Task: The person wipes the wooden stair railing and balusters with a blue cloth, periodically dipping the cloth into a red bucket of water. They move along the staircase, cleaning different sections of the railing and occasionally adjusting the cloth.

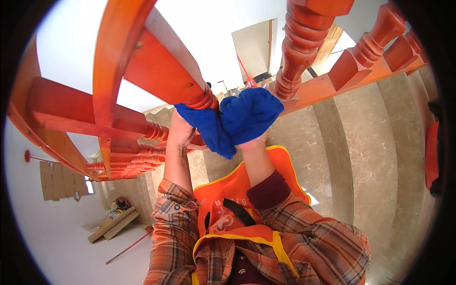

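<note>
A bright blue cloth (251, 114) is bunched around the turned neck of a reddish varnished wooden baluster (167, 67). My left hand (182, 129) grips the cloth's left part against the baluster; its fingers are hidden behind cloth and wood. Just right of the baluster, my right hand (253, 143) holds the thicker bunch of the same cloth. Only the heel of that hand and the wrist show, as folds cover the fingers.
A curved wooden handrail (107, 71) and more balusters (302, 42) rise close around my arms. Marble-patterned stair treads (363, 142) curve away at right. On the lower floor lie cardboard rolls (114, 226) and a red-handled pole (128, 245). An orange apron (231, 185) hangs before me.
</note>
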